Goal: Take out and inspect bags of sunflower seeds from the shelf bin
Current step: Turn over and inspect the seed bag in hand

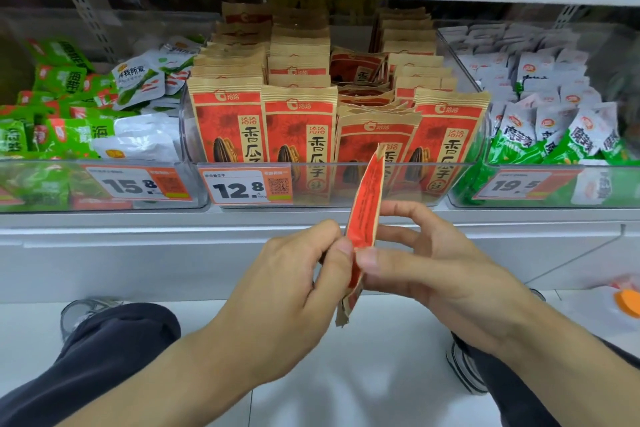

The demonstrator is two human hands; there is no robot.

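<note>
One red and tan bag of sunflower seeds (pixel 365 208) stands edge-on in front of the shelf, below the bin. My left hand (pixel 298 274) pinches its lower left side with thumb and fingers. My right hand (pixel 426 260) pinches it from the right, thumb in front and fingers spread behind. The clear shelf bin (pixel 346 184) at the middle holds several rows of the same bags (pixel 298 128), upright, with some lying loose in the third row.
A bin of green and white snack packs (pixel 79 121) stands to the left, a bin of white and green packs (pixel 554 121) to the right. Price tags (pixel 242 187) sit on the bin fronts. My knees and shoes flank the white floor; an orange object (pixel 628 302) lies far right.
</note>
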